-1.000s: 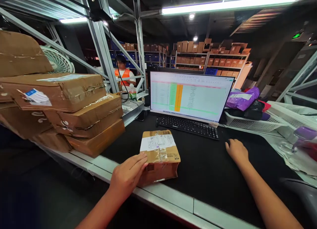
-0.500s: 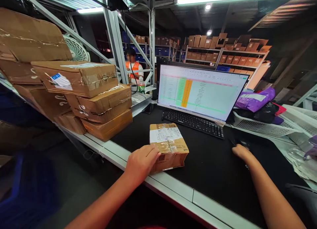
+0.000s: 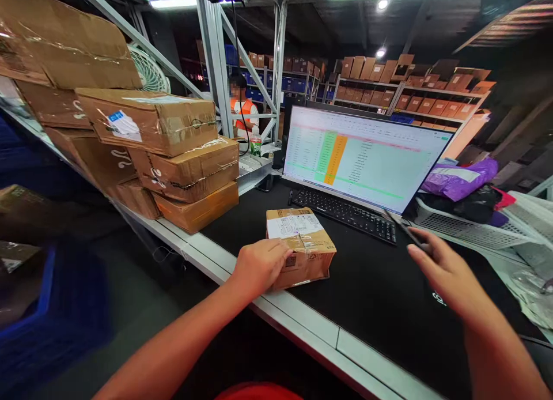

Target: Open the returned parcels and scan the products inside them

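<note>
A small cardboard box [image 3: 313,244] lies on the black desk mat, taped across the top, with a white printed label facing up. My left hand [image 3: 261,265] is closed on its near left corner, fingers bent over the edge. My right hand [image 3: 444,267] is raised over the mat to the right. Between its thumb and fingers is a slim dark knife-like tool [image 3: 408,230], its narrow end pointing up and left towards the monitor. Its exact kind is hard to make out.
Behind the box stand a black keyboard [image 3: 345,215] and a monitor [image 3: 363,152] showing a spreadsheet. Brown cartons [image 3: 185,169] are stacked at left, above a blue crate [image 3: 43,296]. A white basket [image 3: 470,224] holds purple and black parcels. A person in an orange vest [image 3: 244,109] is farther back.
My right hand has lifted from the mat and turned, bringing the slim dark tool into clearer view. My left hand stays on the box. The camera view has shifted slightly.
</note>
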